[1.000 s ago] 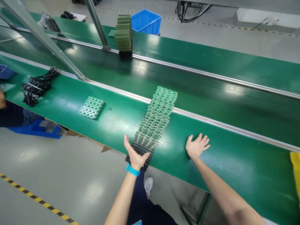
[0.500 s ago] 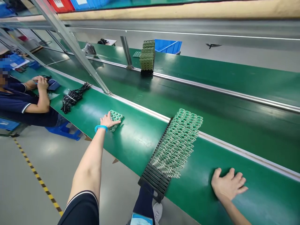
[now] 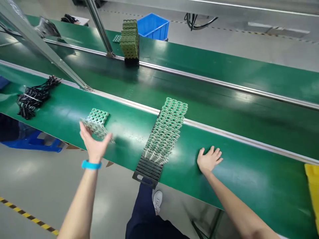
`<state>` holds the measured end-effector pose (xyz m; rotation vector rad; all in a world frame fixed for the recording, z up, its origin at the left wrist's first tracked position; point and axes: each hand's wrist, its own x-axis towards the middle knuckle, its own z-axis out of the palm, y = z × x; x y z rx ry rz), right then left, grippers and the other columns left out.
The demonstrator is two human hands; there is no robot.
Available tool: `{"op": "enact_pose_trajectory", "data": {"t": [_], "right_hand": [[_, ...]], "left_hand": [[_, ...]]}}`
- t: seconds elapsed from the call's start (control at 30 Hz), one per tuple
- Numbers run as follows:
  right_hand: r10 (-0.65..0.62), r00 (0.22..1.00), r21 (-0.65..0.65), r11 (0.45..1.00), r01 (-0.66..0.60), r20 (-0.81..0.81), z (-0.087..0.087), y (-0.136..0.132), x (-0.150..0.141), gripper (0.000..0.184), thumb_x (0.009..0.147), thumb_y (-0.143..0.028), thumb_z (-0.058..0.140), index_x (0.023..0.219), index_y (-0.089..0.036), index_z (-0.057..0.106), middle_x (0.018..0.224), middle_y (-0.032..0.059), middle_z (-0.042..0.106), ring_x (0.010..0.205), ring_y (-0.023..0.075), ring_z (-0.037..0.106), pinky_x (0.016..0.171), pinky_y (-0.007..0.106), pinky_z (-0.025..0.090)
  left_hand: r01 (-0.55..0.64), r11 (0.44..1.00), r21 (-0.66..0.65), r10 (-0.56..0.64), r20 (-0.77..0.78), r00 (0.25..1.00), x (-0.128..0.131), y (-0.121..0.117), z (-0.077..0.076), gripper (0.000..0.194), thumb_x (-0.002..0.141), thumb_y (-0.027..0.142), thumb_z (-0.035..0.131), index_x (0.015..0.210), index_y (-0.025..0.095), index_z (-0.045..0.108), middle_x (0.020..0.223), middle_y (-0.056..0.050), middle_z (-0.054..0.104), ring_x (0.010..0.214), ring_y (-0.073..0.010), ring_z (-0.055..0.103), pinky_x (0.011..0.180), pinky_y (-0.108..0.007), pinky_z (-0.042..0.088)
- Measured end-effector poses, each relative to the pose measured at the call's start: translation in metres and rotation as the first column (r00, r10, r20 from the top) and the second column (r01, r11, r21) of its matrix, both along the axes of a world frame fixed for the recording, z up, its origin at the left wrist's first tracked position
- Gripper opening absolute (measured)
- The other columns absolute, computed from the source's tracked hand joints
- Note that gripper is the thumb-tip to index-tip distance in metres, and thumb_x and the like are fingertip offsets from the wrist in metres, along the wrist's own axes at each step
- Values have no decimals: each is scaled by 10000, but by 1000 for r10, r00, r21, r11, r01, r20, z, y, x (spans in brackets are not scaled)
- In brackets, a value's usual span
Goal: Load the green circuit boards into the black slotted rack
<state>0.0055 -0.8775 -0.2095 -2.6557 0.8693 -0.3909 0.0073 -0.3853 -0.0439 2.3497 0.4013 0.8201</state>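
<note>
On the left, my left hand [image 3: 94, 142], with a blue band at the wrist, grips a circuit board panel [image 3: 97, 129] between thumb and fingers. That panel is tilted up, its pin side showing and slightly blurred. Just behind it, a second green circuit board panel [image 3: 98, 115] with rows of round holes lies flat on the bench. My right hand [image 3: 208, 160] rests on the green bench top with its fingers spread and holds nothing. Between my hands, a black slotted rack [image 3: 149, 170] carries a row of upright green panels [image 3: 165, 129].
A bundle of black cables [image 3: 35, 96] lies at the left. A slanted metal post [image 3: 54, 61] rises from the bench's back rail. Across the sunken middle strip stands another rack of panels [image 3: 129, 39], near a blue bin [image 3: 154, 27]. Yellow material [image 3: 312, 186] edges in at right.
My left hand has lifted a panel off the bench and tilted it, exposing another panel beneath. My right hand still lies on the bench. The view has shifted to the right.
</note>
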Motion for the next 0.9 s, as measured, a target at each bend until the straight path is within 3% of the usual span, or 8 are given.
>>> {"op": "enact_pose_trajectory", "data": {"t": [0.1,0.17,0.23,0.3,0.4,0.57,0.9], "right_hand": [[-11,999,46,999,12,-37,5,2,2,775,931,-419,357,1492,105,467,1567,304,308,1485,427,221,1224,662,127],[-17,999,64,998,20,-47,7,3,3,777,931,-413,363,1506,102,457,1577,298,295,1494,422,205,1230,654,117],[-19,999,69,997,23,-48,7,2,3,770,935,-405,369,1512,99,452,1582,296,289,1498,421,196,1231,652,115],[-16,999,64,998,19,-39,5,1,4,758,939,-397,379,1512,93,452,1581,296,288,1498,421,193,1231,653,111],[-14,1000,56,998,14,-15,-1,-2,5,730,943,-390,405,1506,71,461,1575,299,299,1498,418,195,1228,659,103],[-5,1000,41,999,5,-7,-7,-6,5,699,956,-382,420,1505,47,466,1570,295,312,1502,411,192,1228,658,104],[-12,1000,27,1000,12,8,-11,-9,5,666,961,-379,431,1505,2,477,1576,279,316,1502,402,201,1220,665,133]], "left_hand": [[136,988,-71,-124,153,980,-67,-84,-35,1364,698,649,826,1670,186,-10,1641,-252,259,1511,-380,376,1260,-553,316],[183,980,-82,-162,222,962,-95,-134,-63,1319,730,598,835,1669,213,-7,1642,-258,256,1527,-379,355,1274,-571,273],[189,977,-96,-160,246,956,-106,-172,-85,1316,746,619,818,1667,199,-23,1628,-277,262,1540,-386,327,1273,-581,269],[169,982,-88,-142,249,958,-106,-195,-101,1327,739,654,811,1665,193,-20,1605,-287,285,1534,-395,330,1263,-589,286],[147,988,-51,-131,236,963,-98,-211,-112,1324,734,662,817,1663,184,3,1574,-297,321,1513,-407,351,1237,-595,332],[118,993,7,-115,269,956,-97,-221,-118,1282,756,643,812,1664,140,58,1522,-301,381,1481,-408,385,1196,-590,394],[115,991,66,-129,272,954,-95,-218,-126,1234,781,628,798,1658,120,94,1521,-296,400,1466,-382,404,1175,-559,422]]}}
